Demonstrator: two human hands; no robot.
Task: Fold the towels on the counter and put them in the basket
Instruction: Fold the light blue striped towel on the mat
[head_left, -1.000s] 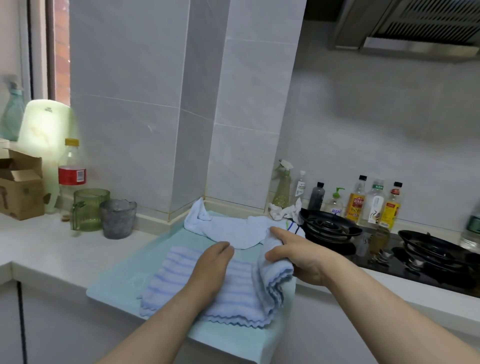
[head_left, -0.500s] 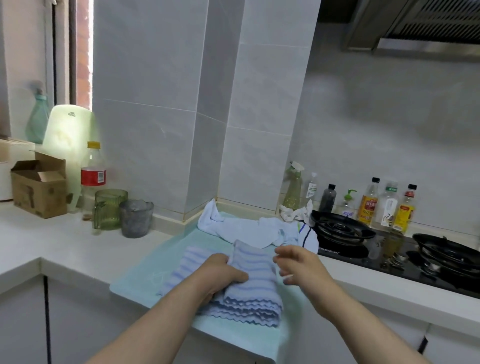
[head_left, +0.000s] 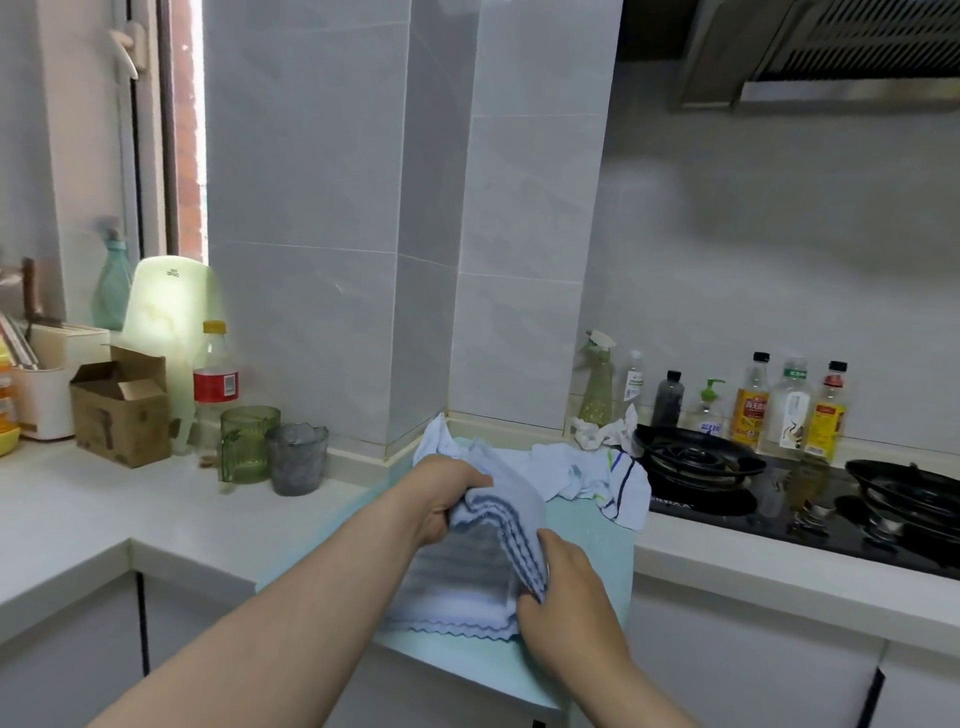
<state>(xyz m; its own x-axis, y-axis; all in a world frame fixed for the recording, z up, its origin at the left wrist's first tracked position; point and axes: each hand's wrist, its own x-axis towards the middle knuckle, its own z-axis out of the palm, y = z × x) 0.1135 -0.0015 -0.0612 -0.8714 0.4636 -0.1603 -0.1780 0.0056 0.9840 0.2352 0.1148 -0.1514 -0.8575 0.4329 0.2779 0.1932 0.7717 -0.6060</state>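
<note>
A blue striped towel (head_left: 467, 577), folded into a narrow stack, lies on the pale green mat (head_left: 592, 540) at the counter's front edge. My left hand (head_left: 441, 493) grips the towel's far end and lifts it off the mat. My right hand (head_left: 566, 597) pinches the towel's near right edge. Behind them a light blue towel (head_left: 441, 441) and a white towel with coloured stripes (head_left: 602, 478) lie crumpled. No basket is in view.
A gas hob (head_left: 779, 488) with black burners sits right of the mat, with several bottles (head_left: 753, 405) along the wall. At the left stand a green cup (head_left: 247, 441), a grey cup (head_left: 296, 457), a cardboard box (head_left: 122, 405) and a red-labelled bottle (head_left: 215, 379).
The striped towel has been folded over to the left into a narrower stack. My left hand now lifts its far end, and my right hand has dropped to its near right edge.
</note>
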